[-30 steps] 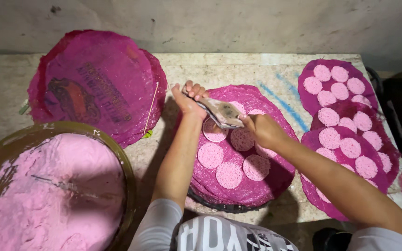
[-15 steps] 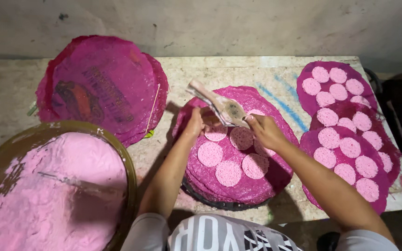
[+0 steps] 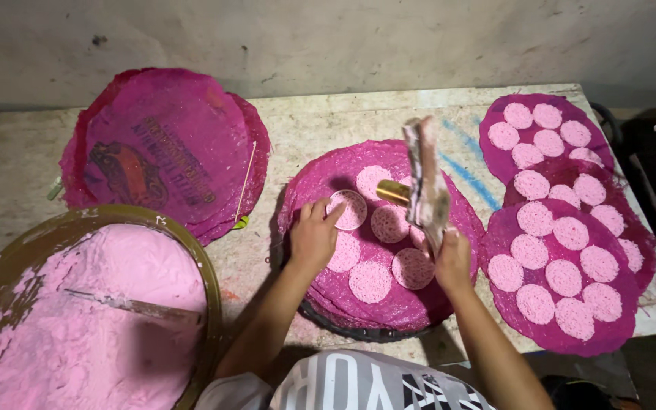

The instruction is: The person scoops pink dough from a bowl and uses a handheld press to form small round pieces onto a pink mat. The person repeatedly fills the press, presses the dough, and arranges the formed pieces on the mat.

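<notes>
A round magenta mat (image 3: 320, 186) lies in the middle of the bench with several pink powder discs (image 3: 370, 281) on it. My left hand (image 3: 314, 237) rests on the mat, fingertips holding a small round ring mould (image 3: 348, 209) filled with pink powder. My right hand (image 3: 452, 258) grips the lower end of a flat powder-caked scraper (image 3: 425, 182), held upright above the mat. A small brass cylinder (image 3: 393, 191) lies on the mat beside the scraper.
A large bowl (image 3: 199, 281) of pink powder with a stick in it sits at the front left. A stack of magenta mats (image 3: 165, 152) lies behind it. Filled mats (image 3: 563, 228) with several discs overlap at the right. A wall runs along the back.
My right hand has raised the scraper from lying over the mould to upright. The left hand slid down onto the mat, and the filled mould and brass cylinder now show.
</notes>
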